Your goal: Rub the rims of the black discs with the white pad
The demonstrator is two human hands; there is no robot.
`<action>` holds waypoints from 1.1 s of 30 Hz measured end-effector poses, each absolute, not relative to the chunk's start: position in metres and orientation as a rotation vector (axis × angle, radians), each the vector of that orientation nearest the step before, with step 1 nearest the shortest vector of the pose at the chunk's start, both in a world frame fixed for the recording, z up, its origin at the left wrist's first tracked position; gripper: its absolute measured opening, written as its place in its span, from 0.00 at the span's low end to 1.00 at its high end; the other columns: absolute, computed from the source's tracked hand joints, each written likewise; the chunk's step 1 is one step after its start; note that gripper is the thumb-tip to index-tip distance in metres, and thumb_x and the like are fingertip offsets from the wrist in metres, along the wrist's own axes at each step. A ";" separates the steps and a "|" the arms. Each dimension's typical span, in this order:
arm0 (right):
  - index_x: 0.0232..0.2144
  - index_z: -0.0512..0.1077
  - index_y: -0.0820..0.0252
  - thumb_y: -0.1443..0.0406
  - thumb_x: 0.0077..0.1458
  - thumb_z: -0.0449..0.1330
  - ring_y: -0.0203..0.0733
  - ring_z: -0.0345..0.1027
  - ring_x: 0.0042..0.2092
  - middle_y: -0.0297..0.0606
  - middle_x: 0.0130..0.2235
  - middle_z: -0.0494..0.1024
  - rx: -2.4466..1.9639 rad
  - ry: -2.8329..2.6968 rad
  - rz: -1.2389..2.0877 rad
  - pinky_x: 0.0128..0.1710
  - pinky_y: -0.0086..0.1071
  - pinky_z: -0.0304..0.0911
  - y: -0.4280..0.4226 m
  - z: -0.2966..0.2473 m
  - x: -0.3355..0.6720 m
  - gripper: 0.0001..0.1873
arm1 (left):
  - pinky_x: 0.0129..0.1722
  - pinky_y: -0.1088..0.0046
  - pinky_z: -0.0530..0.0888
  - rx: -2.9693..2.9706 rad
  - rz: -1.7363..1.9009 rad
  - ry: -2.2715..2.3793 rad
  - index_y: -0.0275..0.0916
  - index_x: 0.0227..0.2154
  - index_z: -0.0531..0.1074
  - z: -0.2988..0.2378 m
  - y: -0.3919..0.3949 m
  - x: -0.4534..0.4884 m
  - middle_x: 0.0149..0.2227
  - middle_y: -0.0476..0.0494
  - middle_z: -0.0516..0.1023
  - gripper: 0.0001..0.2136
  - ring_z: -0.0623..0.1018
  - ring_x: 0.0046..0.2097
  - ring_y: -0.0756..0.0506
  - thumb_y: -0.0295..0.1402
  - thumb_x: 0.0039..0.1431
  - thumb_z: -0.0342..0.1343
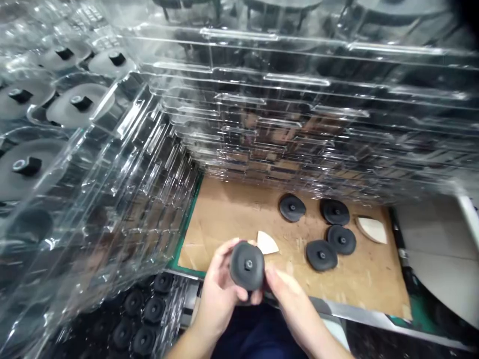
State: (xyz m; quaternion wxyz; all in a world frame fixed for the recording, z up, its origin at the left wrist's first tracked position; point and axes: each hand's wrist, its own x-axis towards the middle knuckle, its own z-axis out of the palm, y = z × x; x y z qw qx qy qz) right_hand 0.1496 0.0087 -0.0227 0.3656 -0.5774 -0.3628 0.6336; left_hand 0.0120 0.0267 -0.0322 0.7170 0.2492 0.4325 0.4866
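Note:
Close to the table's front edge, a dark grey rounded disc with a small metal stud at its centre is held up, its studded face toward me. My left hand wraps round its left side, thumb at the lower edge. My right hand closes on its right edge; the fingertips underneath are partly hidden. Just beyond the disc lies a cream wedge-shaped pad. Several similar dark discs rest to the right, studs up, and another pale pad lies past them.
Brown cardboard covers the green-edged table. Tall stacks of clear plastic trays rise behind it, and more trays stand at the left, with discs in the top one. Below left, a tray holds dark round parts. A white curved surface borders the right.

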 end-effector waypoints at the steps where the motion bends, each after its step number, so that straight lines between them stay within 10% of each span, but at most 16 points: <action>1: 0.32 0.74 0.58 0.48 0.62 0.45 0.40 0.68 0.27 0.34 0.22 0.71 -1.552 -0.999 1.533 0.32 0.34 0.66 0.010 -0.027 0.155 0.25 | 0.52 0.60 0.74 0.458 1.092 0.939 0.50 0.49 0.70 -0.033 0.030 0.010 0.51 0.41 0.78 0.33 0.76 0.53 0.37 0.45 0.36 0.70; 9: 0.46 0.73 0.57 0.59 0.56 0.58 0.45 0.68 0.35 0.45 0.42 0.71 -1.829 -1.522 0.980 0.36 0.38 0.64 0.024 -0.066 0.160 0.16 | 0.61 0.58 0.65 0.075 1.065 0.851 0.56 0.54 0.66 -0.035 0.042 -0.004 0.52 0.46 0.76 0.26 0.74 0.56 0.41 0.45 0.52 0.61; 15: 0.40 0.75 0.58 0.66 0.59 0.52 0.45 0.70 0.34 0.41 0.31 0.78 -1.576 -1.826 0.931 0.36 0.39 0.64 0.026 -0.060 0.147 0.12 | 0.59 0.63 0.68 0.038 1.077 0.828 0.54 0.48 0.73 -0.025 0.045 -0.004 0.50 0.47 0.79 0.23 0.75 0.54 0.42 0.44 0.47 0.65; 22: 0.48 0.69 0.55 0.66 0.62 0.52 0.44 0.72 0.45 0.40 0.46 0.78 -1.510 -1.708 0.759 0.44 0.37 0.64 0.052 0.010 0.164 0.13 | 0.51 0.72 0.74 0.142 1.039 0.864 0.50 0.45 0.75 -0.010 0.048 0.006 0.49 0.48 0.79 0.25 0.77 0.52 0.44 0.40 0.40 0.70; 33: 0.43 0.70 0.67 0.72 0.61 0.48 0.43 0.68 0.33 0.43 0.35 0.78 -1.295 -1.884 0.574 0.35 0.39 0.60 0.048 0.055 0.140 0.13 | 0.41 0.74 0.78 0.281 0.872 0.895 0.45 0.39 0.78 0.010 0.041 0.020 0.38 0.47 0.84 0.21 0.81 0.42 0.44 0.39 0.38 0.71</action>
